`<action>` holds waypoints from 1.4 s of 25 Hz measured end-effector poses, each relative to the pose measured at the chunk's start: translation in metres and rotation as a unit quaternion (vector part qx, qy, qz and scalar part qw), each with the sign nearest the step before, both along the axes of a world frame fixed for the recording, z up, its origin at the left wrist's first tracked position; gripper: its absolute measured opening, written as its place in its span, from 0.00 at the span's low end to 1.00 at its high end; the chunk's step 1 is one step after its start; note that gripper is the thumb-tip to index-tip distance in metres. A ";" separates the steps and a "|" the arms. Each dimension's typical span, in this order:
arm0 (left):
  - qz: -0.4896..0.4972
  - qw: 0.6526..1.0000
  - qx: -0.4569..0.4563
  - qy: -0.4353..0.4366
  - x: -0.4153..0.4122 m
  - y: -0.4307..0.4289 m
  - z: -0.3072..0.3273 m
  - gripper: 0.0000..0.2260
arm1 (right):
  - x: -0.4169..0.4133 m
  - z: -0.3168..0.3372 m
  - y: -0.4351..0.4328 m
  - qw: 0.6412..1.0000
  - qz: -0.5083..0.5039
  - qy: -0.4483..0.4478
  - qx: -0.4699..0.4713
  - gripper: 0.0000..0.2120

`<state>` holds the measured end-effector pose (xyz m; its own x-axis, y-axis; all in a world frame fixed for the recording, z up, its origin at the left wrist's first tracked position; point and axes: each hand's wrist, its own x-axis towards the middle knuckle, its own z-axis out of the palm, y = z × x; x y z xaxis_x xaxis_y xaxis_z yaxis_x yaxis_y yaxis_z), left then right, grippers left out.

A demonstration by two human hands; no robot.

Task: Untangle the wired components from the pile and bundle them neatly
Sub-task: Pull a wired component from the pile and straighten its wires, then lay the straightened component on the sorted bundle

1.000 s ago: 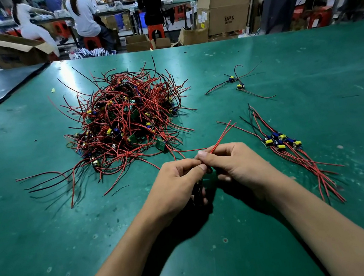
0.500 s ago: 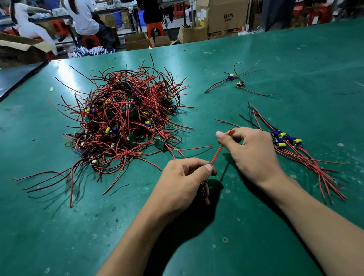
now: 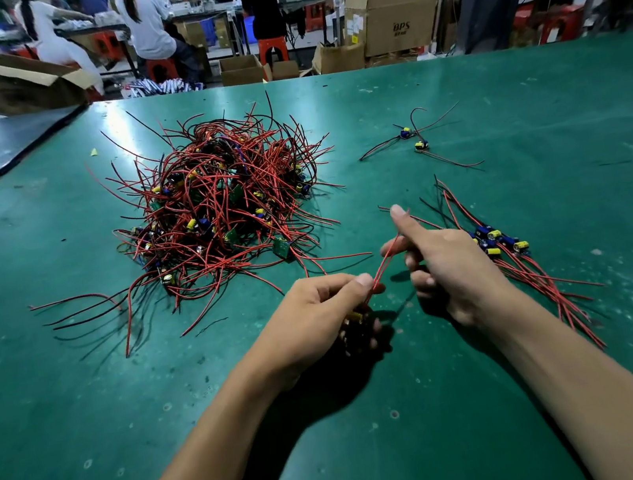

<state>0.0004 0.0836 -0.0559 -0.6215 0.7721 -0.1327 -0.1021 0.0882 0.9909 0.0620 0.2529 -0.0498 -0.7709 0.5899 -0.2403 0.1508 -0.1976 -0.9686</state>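
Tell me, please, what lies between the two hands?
In the head view, thin red wires span the gap, pinched by the left hand and held in the right hand; beneath them only bare green table shows.

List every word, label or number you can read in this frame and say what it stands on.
"OPS" (first letter uncertain): printed on the large brown cardboard box in the background.
Smaller line under it: blurred, unreadable.
White stickers on that box's side: too small to read.

Overhead light glares on the far table (image 3: 129, 116); dark shadows under the arms; edges bowed; background soft.
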 end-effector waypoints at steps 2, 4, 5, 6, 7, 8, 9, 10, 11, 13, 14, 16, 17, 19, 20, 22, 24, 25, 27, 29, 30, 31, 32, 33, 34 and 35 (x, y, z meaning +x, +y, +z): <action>-0.002 0.997 0.011 -0.081 -0.001 0.000 0.006 0.19 | 0.001 0.002 -0.002 1.000 0.008 -0.014 0.008 0.35; 0.012 0.991 0.021 -0.132 -0.005 -0.001 0.010 0.25 | 0.001 0.005 -0.005 1.000 0.010 -0.018 0.020 0.41; 0.021 0.989 0.025 -0.143 -0.006 -0.002 0.011 0.26 | 0.002 0.006 -0.006 0.999 0.008 -0.018 0.029 0.42; 0.029 0.988 0.032 -0.152 -0.007 -0.002 0.011 0.26 | 0.002 0.006 -0.008 0.999 0.006 -0.012 0.040 0.41; 0.038 0.985 0.043 -0.161 -0.007 -0.002 0.011 0.27 | 0.003 0.006 -0.011 0.998 0.007 0.000 0.062 0.39; 0.047 0.982 0.057 -0.172 -0.008 -0.001 0.011 0.27 | 0.003 0.004 -0.014 0.994 0.013 0.012 0.104 0.34; 0.057 0.979 0.072 -0.183 -0.009 0.000 0.010 0.27 | 0.004 0.003 -0.019 0.985 0.024 0.024 0.168 0.30; 0.068 0.975 0.085 -0.192 -0.010 0.001 0.010 0.28 | 0.004 0.001 -0.024 0.970 0.039 0.036 0.237 0.25; 0.078 0.972 0.095 -0.200 -0.011 0.001 0.010 0.28 | 0.004 -0.002 -0.030 0.953 0.056 0.048 0.292 0.20; 0.087 0.969 0.105 -0.205 -0.011 0.000 0.009 0.27 | 0.002 -0.008 -0.039 0.919 0.088 0.063 0.379 0.15; 0.087 0.969 0.106 -0.204 -0.011 0.000 0.009 0.28 | 0.001 -0.011 -0.042 0.901 0.092 0.064 0.420 0.13; 0.091 0.969 0.108 -0.204 -0.010 0.001 0.008 0.28 | 0.000 -0.015 -0.042 0.876 0.061 0.064 0.475 0.09; 0.094 0.969 0.109 -0.202 -0.011 0.003 0.007 0.28 | 0.000 -0.015 -0.038 0.873 0.037 0.063 0.481 0.08; 0.100 0.972 0.098 -0.187 -0.011 0.004 0.006 0.26 | 0.000 -0.013 -0.026 0.881 -0.008 0.056 0.469 0.06; 0.102 0.975 0.089 -0.175 -0.011 0.004 0.006 0.26 | 0.000 -0.011 -0.017 0.883 -0.030 0.045 0.467 0.05; 0.101 0.978 0.081 -0.161 -0.012 0.004 0.004 0.27 | 0.003 -0.007 0.004 0.874 -0.075 0.004 0.479 0.04; 0.097 0.980 0.082 -0.155 -0.012 0.003 0.004 0.28 | 0.009 -0.003 0.024 0.868 -0.114 -0.049 0.481 0.04; 0.096 0.980 0.082 -0.152 -0.012 0.003 0.004 0.28 | 0.012 -0.003 0.032 0.864 -0.127 -0.079 0.481 0.05; 0.092 0.982 0.080 -0.144 -0.013 0.002 0.003 0.28 | 0.017 -0.004 0.041 0.845 -0.141 -0.158 0.491 0.08; 0.090 0.982 0.080 -0.142 -0.013 0.002 0.002 0.28 | 0.018 -0.004 0.039 0.814 -0.142 -0.220 0.519 0.11; 0.091 0.982 0.080 -0.143 -0.013 0.002 0.001 0.28 | 0.017 -0.003 0.035 0.803 -0.140 -0.212 0.538 0.12; 0.095 0.982 0.081 -0.144 -0.013 0.002 0.001 0.26 | 0.015 -0.003 0.030 0.801 -0.134 -0.176 0.556 0.12; 0.104 0.981 0.084 -0.143 -0.011 0.003 0.001 0.24 | 0.012 -0.003 0.022 0.808 -0.117 -0.122 0.565 0.12; 0.117 0.980 0.088 -0.138 -0.010 0.004 0.001 0.21 | 0.010 -0.003 0.014 0.821 -0.083 -0.068 0.561 0.11; 0.132 0.979 0.092 -0.121 -0.008 0.005 0.001 0.17 | 0.007 -0.005 0.004 0.834 -0.032 -0.031 0.550 0.10; 0.153 0.980 0.092 -0.085 -0.008 0.004 0.001 0.12 | 0.005 -0.009 -0.006 0.844 0.023 -0.016 0.535 0.10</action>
<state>-0.0076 0.0873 -0.0547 -0.8082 0.5743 -0.1303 -0.2612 -0.1513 0.9533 0.0667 0.2473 -0.0584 -0.8017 0.4523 0.3907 0.1641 0.7951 -0.5838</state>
